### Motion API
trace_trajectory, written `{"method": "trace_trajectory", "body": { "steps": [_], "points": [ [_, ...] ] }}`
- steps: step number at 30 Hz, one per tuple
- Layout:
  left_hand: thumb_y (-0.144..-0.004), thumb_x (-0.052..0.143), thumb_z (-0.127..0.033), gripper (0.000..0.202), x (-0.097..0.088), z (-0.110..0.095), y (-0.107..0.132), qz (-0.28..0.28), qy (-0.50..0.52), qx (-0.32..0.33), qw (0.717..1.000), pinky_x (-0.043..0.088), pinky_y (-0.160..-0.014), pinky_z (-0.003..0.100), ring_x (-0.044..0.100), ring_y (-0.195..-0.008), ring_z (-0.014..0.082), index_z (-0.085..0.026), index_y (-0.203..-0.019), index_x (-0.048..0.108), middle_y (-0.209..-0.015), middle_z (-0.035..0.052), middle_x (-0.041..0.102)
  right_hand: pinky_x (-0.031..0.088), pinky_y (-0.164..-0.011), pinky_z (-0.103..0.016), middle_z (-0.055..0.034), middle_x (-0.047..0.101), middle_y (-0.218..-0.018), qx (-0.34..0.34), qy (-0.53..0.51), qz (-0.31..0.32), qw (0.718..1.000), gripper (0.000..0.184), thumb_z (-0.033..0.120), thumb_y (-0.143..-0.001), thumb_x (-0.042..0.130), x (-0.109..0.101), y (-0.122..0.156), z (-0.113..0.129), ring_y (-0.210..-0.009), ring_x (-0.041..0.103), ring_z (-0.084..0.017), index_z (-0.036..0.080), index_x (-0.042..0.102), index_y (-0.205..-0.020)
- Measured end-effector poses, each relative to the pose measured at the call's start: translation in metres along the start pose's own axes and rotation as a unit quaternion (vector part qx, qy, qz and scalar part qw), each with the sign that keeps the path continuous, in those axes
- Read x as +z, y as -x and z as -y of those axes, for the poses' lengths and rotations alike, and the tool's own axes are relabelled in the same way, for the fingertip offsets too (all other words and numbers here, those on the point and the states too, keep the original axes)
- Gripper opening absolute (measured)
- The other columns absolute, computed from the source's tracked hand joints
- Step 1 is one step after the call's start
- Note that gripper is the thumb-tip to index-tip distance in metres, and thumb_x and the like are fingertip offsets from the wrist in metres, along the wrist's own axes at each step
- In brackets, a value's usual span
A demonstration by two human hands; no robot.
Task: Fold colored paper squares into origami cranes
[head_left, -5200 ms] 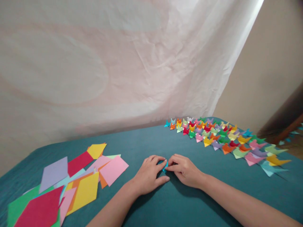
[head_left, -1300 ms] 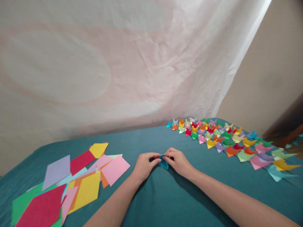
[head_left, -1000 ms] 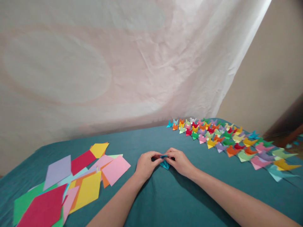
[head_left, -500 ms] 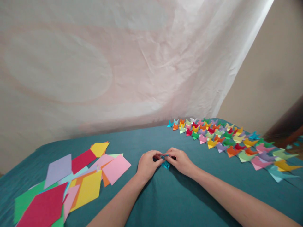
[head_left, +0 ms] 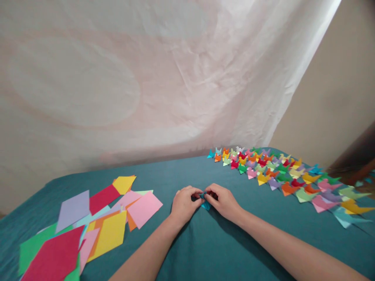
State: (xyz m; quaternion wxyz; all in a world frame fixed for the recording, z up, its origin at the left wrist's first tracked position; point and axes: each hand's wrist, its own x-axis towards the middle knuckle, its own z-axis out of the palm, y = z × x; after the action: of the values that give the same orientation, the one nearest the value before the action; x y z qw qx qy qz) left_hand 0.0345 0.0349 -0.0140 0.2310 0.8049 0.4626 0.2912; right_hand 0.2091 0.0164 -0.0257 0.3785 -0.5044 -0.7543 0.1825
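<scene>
A small folded piece of blue paper (head_left: 206, 205) is held just above the cloth in the middle of the table, its pointed lower part showing below my fingers. My left hand (head_left: 186, 203) pinches it from the left between thumb and fingertips. From the right, the thumb and fingers of my right hand (head_left: 222, 199) close on its upper part. The fingertips hide much of the folds.
Loose sheets of coloured paper lie at the left, among them a red sheet (head_left: 55, 253), a yellow sheet (head_left: 109, 234) and a pink sheet (head_left: 145, 208). Rows of folded paper birds (head_left: 288, 188) stand at the right on the dark teal tablecloth (head_left: 193, 249). Behind hangs a pale curtain (head_left: 164, 86).
My fingers have shifted slightly on the blue paper, with the fingertips a little farther apart at its top. The sheets and the birds lie as before.
</scene>
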Motion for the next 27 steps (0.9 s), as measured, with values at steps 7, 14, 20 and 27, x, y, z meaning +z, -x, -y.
{"method": "trace_trajectory", "body": {
  "steps": [7, 14, 20, 27],
  "points": [
    [-0.068, 0.064, -0.03, 0.025, -0.001, 0.004, -0.015, 0.069, -0.002, -0.036, 0.997, 0.043, -0.059, 0.023, 0.059, -0.066, 0.0156, -0.022, -0.09, 0.071, -0.073, -0.0001, 0.066, 0.041, -0.066, -0.025, -0.0024, 0.058, -0.08, -0.038, 0.006, 0.013, 0.999, 0.017, 0.014, -0.082, 0.049, -0.004, 0.003, 0.007, -0.072, 0.054, -0.015, 0.02, 0.062, -0.09],
    [-0.067, 0.061, -0.028, 0.03, 0.003, 0.012, -0.02, 0.091, 0.0, -0.043, 0.995, 0.04, -0.054, 0.021, 0.059, -0.062, 0.0144, -0.022, -0.095, 0.071, -0.073, 0.0, 0.068, 0.041, -0.067, -0.026, -0.0026, 0.057, -0.08, -0.032, 0.009, 0.01, 0.999, 0.015, 0.021, -0.081, 0.055, -0.006, 0.005, 0.012, -0.073, 0.054, -0.016, 0.02, 0.063, -0.094],
    [-0.069, 0.062, -0.032, 0.028, 0.003, 0.01, -0.019, 0.095, 0.0, -0.046, 0.994, 0.037, -0.051, 0.021, 0.057, -0.059, 0.0136, -0.023, -0.093, 0.072, -0.068, -0.0005, 0.066, 0.041, -0.065, -0.026, -0.0025, 0.057, -0.077, -0.03, 0.019, 0.001, 0.999, 0.012, 0.021, -0.085, 0.051, -0.002, 0.003, 0.01, -0.07, 0.053, -0.015, 0.02, 0.064, -0.085],
    [-0.074, 0.061, -0.04, 0.026, -0.002, 0.007, -0.017, 0.09, -0.006, -0.021, 0.996, 0.037, -0.056, 0.021, 0.056, -0.065, 0.0145, -0.026, -0.093, 0.073, -0.071, 0.0, 0.064, 0.041, -0.065, -0.026, -0.0024, 0.059, -0.078, -0.031, 0.013, -0.007, 0.999, 0.012, 0.018, -0.085, 0.051, -0.002, 0.004, 0.01, -0.071, 0.054, -0.016, 0.02, 0.063, -0.085]
  ]
}}
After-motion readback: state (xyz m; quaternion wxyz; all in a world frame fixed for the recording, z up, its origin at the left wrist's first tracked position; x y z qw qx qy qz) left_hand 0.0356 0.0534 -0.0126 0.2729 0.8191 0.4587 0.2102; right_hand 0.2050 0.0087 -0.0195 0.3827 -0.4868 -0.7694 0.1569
